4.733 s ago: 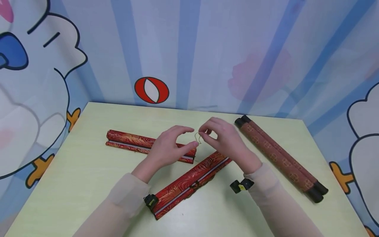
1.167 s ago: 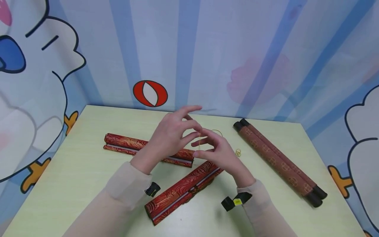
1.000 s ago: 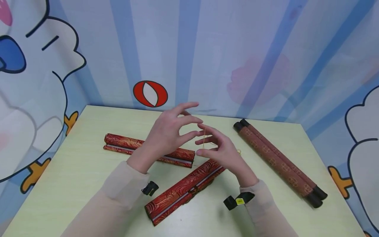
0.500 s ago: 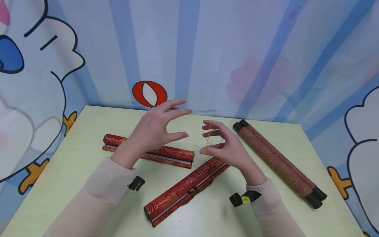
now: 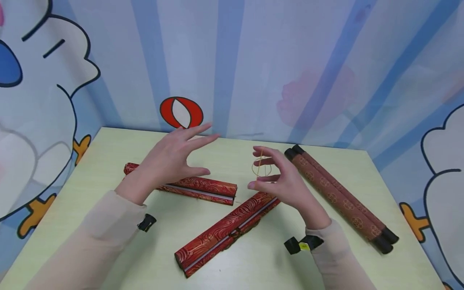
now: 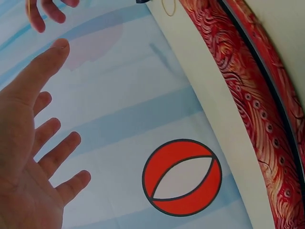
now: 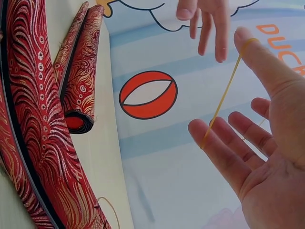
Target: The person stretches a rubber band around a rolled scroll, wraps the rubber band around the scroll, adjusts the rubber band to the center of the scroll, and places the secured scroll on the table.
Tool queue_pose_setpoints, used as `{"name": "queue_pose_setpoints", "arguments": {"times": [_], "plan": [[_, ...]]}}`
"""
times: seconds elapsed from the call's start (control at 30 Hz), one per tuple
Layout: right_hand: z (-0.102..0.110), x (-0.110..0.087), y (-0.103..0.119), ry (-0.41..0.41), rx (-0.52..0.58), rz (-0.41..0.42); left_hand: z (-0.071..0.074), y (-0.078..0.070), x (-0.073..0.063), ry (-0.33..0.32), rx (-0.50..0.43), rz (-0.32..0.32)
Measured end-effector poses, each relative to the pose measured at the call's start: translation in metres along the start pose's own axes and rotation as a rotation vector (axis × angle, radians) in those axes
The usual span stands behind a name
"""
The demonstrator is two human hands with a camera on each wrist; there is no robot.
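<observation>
My right hand (image 5: pixel 286 179) is raised over the far end of the nearer red patterned roll (image 5: pixel 217 237). A thin yellow rubber band (image 7: pixel 225 95) stretches between its spread thumb and forefinger. Thin strands also show behind its other fingers in the right wrist view. Away to the left, my left hand (image 5: pixel 164 159) hovers above a second red roll (image 5: pixel 206 186), hiding part of it. Its fingers are spread and hold nothing. A pale slit runs along each red roll. Another thin yellow loop (image 7: pixel 108 210) lies on the table behind the nearer roll.
Two brown rolls (image 5: pixel 340 201) with black ends lie side by side at the table's right. A printed cloth wall (image 5: pixel 246 72) rises behind the pale table (image 5: pixel 145 262).
The hands, which were together, have moved apart, the left hand going left. The rubber band stays stretched on my right thumb and forefinger. The rolls lie where they were.
</observation>
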State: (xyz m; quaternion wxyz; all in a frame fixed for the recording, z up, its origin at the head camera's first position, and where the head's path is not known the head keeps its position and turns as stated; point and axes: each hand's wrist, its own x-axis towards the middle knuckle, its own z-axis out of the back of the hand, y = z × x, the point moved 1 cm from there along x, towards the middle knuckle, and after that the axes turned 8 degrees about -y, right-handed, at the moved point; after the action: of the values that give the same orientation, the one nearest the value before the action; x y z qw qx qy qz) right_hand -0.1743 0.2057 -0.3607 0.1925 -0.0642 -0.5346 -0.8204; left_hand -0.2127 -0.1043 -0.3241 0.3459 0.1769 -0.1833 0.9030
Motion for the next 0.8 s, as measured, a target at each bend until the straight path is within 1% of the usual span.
{"name": "queue_pose_setpoints", "arguments": {"times": [0.13,0.33,0.6,0.7,0.8], "plan": [[-0.001,-0.001,0.0,0.004,-0.008,0.005,-0.001,0.007,-0.006,0.032,0.012,-0.03],[-0.002,-0.003,0.001,-0.001,-0.019,0.015,-0.003,0.015,-0.017,0.098,0.062,-0.068],[0.0,-0.006,0.004,-0.005,-0.016,0.011,-0.004,0.027,-0.029,0.181,0.086,-0.052],[0.0,-0.008,0.005,0.0,-0.006,-0.001,-0.009,0.031,-0.035,0.205,0.097,-0.047],[-0.001,-0.01,0.005,0.004,-0.009,-0.014,-0.016,0.035,-0.042,0.234,0.108,-0.037]]}}
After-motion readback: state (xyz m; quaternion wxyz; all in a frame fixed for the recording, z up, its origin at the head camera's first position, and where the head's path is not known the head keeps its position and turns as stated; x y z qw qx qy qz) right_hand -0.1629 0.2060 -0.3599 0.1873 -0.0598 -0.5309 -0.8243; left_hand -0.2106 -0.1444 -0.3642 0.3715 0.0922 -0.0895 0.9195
